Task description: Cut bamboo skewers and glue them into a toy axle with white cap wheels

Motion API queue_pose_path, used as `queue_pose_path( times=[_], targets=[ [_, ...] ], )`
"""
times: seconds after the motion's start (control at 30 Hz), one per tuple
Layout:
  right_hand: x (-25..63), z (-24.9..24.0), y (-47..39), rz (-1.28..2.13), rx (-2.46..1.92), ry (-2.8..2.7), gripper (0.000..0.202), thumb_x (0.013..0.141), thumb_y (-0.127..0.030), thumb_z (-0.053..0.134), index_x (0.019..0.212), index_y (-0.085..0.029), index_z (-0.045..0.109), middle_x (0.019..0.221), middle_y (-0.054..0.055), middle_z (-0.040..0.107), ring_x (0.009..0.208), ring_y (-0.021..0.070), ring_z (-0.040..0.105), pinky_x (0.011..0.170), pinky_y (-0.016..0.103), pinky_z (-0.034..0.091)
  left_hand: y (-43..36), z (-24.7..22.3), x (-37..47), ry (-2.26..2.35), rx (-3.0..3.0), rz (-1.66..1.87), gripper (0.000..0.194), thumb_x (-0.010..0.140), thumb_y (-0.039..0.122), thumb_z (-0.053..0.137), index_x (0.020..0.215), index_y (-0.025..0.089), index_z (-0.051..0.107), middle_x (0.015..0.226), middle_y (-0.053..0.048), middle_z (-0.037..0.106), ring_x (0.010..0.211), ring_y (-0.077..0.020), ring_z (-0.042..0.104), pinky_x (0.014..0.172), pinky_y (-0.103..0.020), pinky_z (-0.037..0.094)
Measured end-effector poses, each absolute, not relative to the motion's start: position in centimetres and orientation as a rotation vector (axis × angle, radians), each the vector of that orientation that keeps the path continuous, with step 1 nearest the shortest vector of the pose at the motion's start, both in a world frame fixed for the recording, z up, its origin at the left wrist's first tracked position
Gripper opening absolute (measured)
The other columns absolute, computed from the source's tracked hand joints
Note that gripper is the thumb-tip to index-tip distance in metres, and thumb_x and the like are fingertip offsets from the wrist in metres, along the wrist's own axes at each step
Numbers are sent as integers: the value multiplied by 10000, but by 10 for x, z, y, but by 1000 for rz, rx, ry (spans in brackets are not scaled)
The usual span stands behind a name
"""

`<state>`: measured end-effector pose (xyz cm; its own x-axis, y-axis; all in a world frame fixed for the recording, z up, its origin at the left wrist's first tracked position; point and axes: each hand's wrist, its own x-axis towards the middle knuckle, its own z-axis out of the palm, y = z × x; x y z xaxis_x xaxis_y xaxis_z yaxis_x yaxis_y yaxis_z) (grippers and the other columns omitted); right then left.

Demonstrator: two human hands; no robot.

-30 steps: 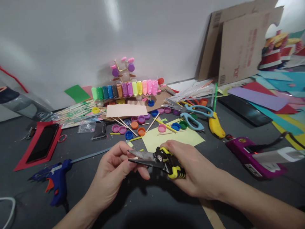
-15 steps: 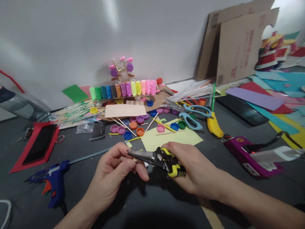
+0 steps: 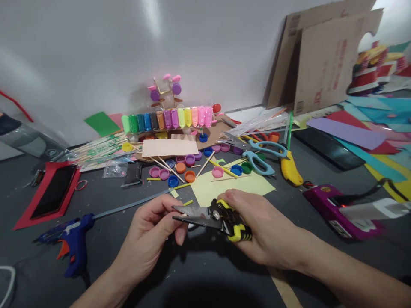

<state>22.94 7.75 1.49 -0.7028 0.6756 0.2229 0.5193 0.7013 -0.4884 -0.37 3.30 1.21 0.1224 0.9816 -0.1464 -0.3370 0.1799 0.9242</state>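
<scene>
Both hands are at work over the dark grey table (image 3: 205,278), in the middle and toward its near edge. The right hand (image 3: 263,226) is wrapped tight around the grips of some black-and-yellow cutters with pointed metal blades (image 3: 221,217), which point left with the blades parted in a narrow V. The left hand (image 3: 156,226) is closed in a pinch, thumb against fingers, right by the blade tips. It's got hold of a tiny pale piece (image 3: 184,215), poking out between the blades, way too small to make out properly. Just beyond the hands there's a pale yellow paper sheet (image 3: 257,185). A blue glue gun with an orange trigger (image 3: 77,244) lies toward the near left corner, a chunky purple plastic power box (image 3: 332,214) sits toward the right edge, and a row of colourful clay packets (image 3: 167,119) lines the back edge.
</scene>
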Motion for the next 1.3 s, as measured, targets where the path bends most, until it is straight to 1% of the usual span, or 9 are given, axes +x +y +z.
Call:
queue_pose_path(
  times=[0.1, 0.2, 0.33, 0.47, 0.7, 0.9, 1.07, 1.2, 1.3],
  targets=[
    [230, 13, 77, 499, -921, -2528, 320, 667, -116, 513, 985, -157, 518, 834, 84, 624, 713, 216, 578, 649, 322, 475, 34, 13, -3, 940, 894, 1186, 231, 840, 395, 742, 784, 174, 702, 483, 35, 600, 518, -88, 463, 626, -236, 381],
    [229, 12, 77, 475, -917, -2506, 339, 678, -115, 511, 1015, -161, 512, 868, 93, 641, 753, 227, 597, 677, 328, 478, 33, 16, -2, 936, 883, 1194, 222, 861, 377, 721, 781, 173, 692, 471, 44, 564, 512, -81, 433, 603, -224, 355],
    [228, 15, 78, 598, -949, -2470, 296, 696, -124, 528, 985, -189, 511, 864, 73, 648, 740, 213, 600, 663, 306, 466, 32, 19, 0, 898, 822, 1195, 224, 867, 363, 713, 772, 165, 669, 550, 48, 490, 522, -72, 394, 562, -214, 340],
    [229, 16, 79, 613, -986, -2462, 283, 693, -137, 556, 967, -195, 514, 848, 69, 645, 715, 211, 590, 654, 310, 464, 33, 19, 1, 787, 788, 1175, 204, 911, 355, 647, 835, 166, 656, 614, 48, 402, 563, -87, 372, 561, -216, 380],
    [230, 14, 79, 529, -957, -2498, 399, 659, -144, 578, 1051, -172, 509, 946, 111, 659, 831, 251, 621, 736, 355, 493, 34, 16, 2, 731, 778, 1149, 187, 926, 326, 620, 843, 168, 674, 627, 42, 405, 574, -87, 367, 573, -210, 406],
    [230, 14, 78, 500, -921, -2531, 341, 673, -138, 548, 1012, -153, 515, 877, 101, 637, 761, 232, 596, 680, 338, 489, 33, 16, 2, 674, 727, 1130, 159, 914, 310, 638, 873, 168, 698, 615, 53, 371, 561, -75, 341, 572, -199, 411],
    [234, 10, 76, 419, -927, -2533, 311, 680, -104, 507, 987, -153, 523, 826, 86, 645, 697, 225, 584, 630, 328, 462, 33, 18, 3, 654, 717, 1106, 154, 899, 303, 658, 830, 170, 694, 622, 52, 399, 542, -63, 352, 556, -192, 415],
    [232, 11, 76, 540, -980, -2490, 308, 707, -112, 541, 1011, -159, 534, 847, 73, 654, 710, 216, 592, 649, 319, 462, 33, 18, 3, 653, 704, 1105, 211, 913, 304, 633, 760, 162, 662, 620, 46, 407, 534, -69, 363, 541, -201, 414],
    [229, 14, 77, 615, -961, -2467, 331, 700, -143, 595, 1025, -158, 535, 914, 86, 653, 783, 223, 607, 705, 320, 475, 34, 19, 3, 662, 664, 1109, 191, 902, 318, 651, 787, 166, 660, 607, 54, 391, 530, -69, 331, 540, -195, 405]
  ],
)
